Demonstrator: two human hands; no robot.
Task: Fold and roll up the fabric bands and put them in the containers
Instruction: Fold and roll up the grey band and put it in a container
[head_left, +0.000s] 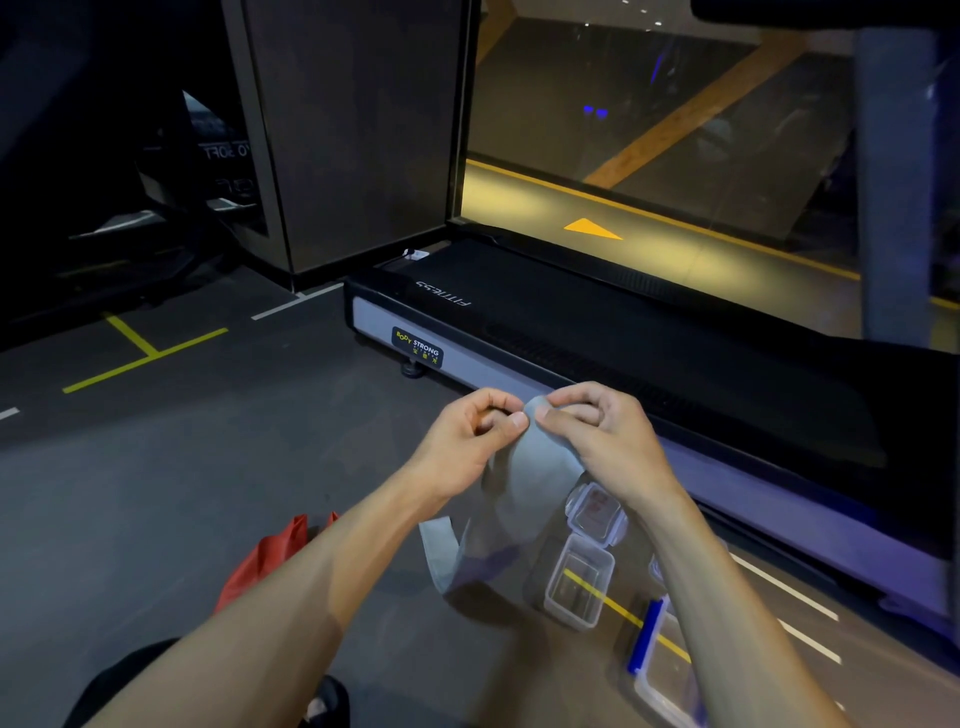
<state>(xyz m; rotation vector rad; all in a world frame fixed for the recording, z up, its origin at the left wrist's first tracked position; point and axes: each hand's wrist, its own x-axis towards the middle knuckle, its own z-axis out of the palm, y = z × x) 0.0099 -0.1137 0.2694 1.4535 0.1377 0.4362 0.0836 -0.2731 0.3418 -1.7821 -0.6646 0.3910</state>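
A grey fabric band (530, 467) hangs in front of me, its top end pinched between my left hand (475, 434) and my right hand (597, 431), thumbs close together. The band's loose lower end (441, 551) trails down onto the floor. Below my right wrist lies a small clear container with its lid on (595, 512), something reddish inside. Just nearer stands an open clear container (579, 587). A larger clear container with a blue clip (660, 660) sits at the lower right, partly hidden by my right forearm.
A black treadmill base (571, 322) runs across just beyond my hands. A red fabric piece (260, 561) lies on the dark floor under my left forearm. Yellow and white floor lines (140, 353) mark the floor at left. My dark-clad knee shows at the bottom.
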